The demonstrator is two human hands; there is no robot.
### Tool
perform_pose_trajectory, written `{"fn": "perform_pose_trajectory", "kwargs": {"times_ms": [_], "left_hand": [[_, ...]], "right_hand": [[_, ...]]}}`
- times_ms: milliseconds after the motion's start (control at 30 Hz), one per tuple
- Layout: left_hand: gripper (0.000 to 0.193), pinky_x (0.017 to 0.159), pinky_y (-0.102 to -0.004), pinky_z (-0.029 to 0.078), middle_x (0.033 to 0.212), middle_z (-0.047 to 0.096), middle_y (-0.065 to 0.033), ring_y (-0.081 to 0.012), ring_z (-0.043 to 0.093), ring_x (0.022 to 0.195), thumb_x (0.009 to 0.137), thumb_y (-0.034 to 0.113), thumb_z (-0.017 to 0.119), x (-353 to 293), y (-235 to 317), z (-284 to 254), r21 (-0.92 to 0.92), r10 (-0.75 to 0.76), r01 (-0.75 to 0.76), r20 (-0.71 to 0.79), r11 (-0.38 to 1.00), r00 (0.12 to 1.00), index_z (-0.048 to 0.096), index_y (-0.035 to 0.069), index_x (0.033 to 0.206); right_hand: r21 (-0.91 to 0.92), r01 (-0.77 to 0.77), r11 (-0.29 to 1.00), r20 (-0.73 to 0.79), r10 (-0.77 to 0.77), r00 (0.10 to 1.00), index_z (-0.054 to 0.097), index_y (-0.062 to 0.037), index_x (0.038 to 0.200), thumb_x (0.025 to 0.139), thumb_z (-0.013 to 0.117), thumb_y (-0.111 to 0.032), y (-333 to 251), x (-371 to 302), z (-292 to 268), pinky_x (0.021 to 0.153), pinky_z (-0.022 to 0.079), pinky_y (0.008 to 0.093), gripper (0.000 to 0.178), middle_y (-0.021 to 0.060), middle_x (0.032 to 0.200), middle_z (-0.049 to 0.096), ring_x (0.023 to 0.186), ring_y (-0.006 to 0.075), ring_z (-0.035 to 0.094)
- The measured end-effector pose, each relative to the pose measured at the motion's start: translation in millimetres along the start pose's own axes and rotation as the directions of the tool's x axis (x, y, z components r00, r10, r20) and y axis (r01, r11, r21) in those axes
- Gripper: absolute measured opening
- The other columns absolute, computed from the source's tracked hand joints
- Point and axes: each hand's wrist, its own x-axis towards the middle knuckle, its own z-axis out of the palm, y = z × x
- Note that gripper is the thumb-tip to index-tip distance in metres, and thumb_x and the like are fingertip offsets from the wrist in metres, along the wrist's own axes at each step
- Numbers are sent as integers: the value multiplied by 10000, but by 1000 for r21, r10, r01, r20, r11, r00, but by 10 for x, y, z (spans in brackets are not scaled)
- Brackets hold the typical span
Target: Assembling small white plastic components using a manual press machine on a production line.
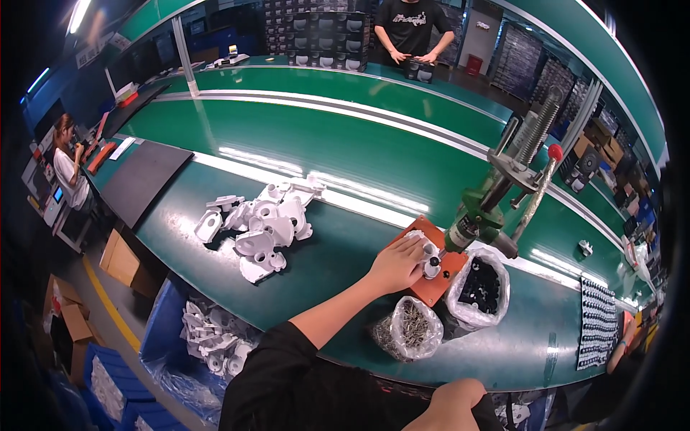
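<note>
Under a green lever press [480,208], a white plastic part [431,267] lies on an orange base plate [430,290]. A small black piece [434,262] sits on the part, just below the press tip. My left hand [399,264] covers much of the part, its fingers laid over and holding it against the plate. At the bottom edge, my right hand [463,395] is low by the table's near edge; its fingers are hidden. Close by stand a clear bag of metal screws or pins [415,327] and a bag of small black pieces [480,287].
A pile of white plastic parts [262,226] lies to the left on the green table. Below the table edge, a blue bin [164,323] holds more. A black mat [147,183] lies far left, a tray of rowed small parts [597,323] right. Another person [412,32] works across.
</note>
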Motion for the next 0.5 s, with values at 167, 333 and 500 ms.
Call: {"fn": "perform_pose_trajectory", "kwargs": {"times_ms": [167,333,500], "left_hand": [[475,1015,-397,414,1185,588,-181,-302,544,1159,773,174,605,-1,-8,2,-4,-7,7,-10,1000,1000,517,-31,1192],[485,1003,-399,425,1172,595,-179,-304,555,1143,768,170,610,0,-19,-8,14,19,-18,-44,1000,999,515,-31,1199],[481,1003,-402,424,1178,594,-182,-307,554,1144,768,168,608,11,14,-10,12,15,-14,-36,1000,999,518,-28,1198]], "right_hand": [[-195,-7,981,340,74,937,661,-83,862,765,641,-186,181,-374,64,684,439,436,143,163,887,564,832,371,546],[93,116,989,-188,-97,977,642,-70,866,771,623,-178,-215,253,-71,698,429,449,145,129,884,573,859,338,552],[-168,-116,979,450,181,875,660,-72,962,749,659,-194,-135,-114,-132,803,449,405,246,86,984,593,941,280,576]]}}
